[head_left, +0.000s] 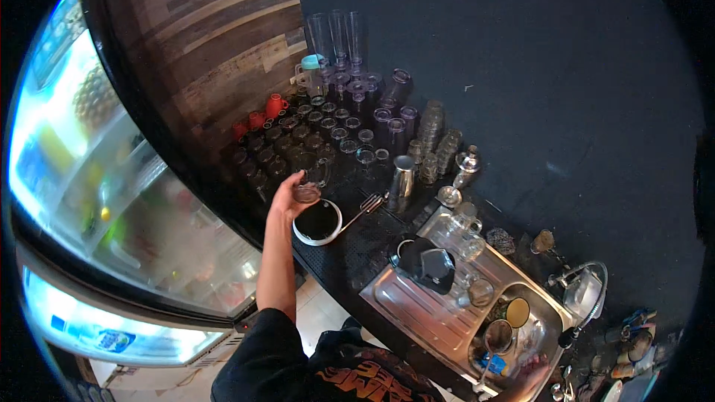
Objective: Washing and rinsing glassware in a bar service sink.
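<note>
My left hand reaches out over the far left of the counter, its fingers closed round a clear glass. Just beneath it sits a round black dish with a white rim. Clear glass mugs and upturned glasses stand in rows directly beyond this hand. At the lower right, my right hand is at the near edge of the sink basin. Its fingers are blurred and dim, so I cannot make out whether they grip anything. Used glasses and a blue packet lie in the basin.
A steel drainboard holds glass jars and a black blender-like container. A metal shaker, stacked glasses and red cups stand along the back. A curved faucet rises right; a lit fridge fills the left.
</note>
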Tool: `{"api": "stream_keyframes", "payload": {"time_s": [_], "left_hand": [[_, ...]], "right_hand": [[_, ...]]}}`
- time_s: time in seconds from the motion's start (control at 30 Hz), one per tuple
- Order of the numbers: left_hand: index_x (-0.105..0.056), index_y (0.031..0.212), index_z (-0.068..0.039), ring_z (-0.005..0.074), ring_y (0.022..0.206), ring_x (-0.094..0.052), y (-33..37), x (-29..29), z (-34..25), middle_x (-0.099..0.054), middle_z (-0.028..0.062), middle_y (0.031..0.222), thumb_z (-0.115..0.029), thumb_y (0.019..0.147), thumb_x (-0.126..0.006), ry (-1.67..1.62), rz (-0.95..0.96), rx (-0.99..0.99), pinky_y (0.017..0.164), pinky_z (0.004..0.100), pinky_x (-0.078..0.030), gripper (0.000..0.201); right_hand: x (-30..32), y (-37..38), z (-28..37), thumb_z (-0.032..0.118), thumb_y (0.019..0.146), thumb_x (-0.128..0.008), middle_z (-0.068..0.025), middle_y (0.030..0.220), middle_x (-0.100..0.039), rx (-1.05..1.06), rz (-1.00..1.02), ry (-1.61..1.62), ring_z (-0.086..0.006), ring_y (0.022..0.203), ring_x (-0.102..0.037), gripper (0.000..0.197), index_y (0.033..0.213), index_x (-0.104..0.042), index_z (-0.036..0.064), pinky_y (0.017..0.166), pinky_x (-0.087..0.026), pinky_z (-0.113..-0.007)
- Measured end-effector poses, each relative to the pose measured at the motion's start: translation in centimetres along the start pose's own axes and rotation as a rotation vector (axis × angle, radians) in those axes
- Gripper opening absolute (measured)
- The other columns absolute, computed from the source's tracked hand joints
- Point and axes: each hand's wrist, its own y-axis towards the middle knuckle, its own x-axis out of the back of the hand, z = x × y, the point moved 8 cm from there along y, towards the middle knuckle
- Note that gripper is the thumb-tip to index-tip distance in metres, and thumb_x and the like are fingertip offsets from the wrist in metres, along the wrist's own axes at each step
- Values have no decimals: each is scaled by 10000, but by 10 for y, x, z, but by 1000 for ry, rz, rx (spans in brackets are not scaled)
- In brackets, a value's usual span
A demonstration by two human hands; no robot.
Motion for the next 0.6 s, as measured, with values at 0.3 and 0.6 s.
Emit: {"api": "stream_keyframes", "payload": {"time_s": [0.3,0.6], "left_hand": [[-421,1044,14,342,825,-541,82,79,-3,-469,249,991,-380,765,-531,-123,-162,354,529,314,-529,495],[-460,1050,-70,302,742,-585,120,116,34,-503,171,1052,-547,789,-339,0,-120,807,469,288,-474,557]], "right_hand": [[-6,-49,-35,320,792,-449,50,565,-410,-15,-124,-11,-98,453,-365,158,760,-461,166,381,-300,-242],[-24,-77,-38,319,778,-484,41,554,-384,33,-152,25,-112,445,-338,182,740,-465,142,385,-266,-250]]}}
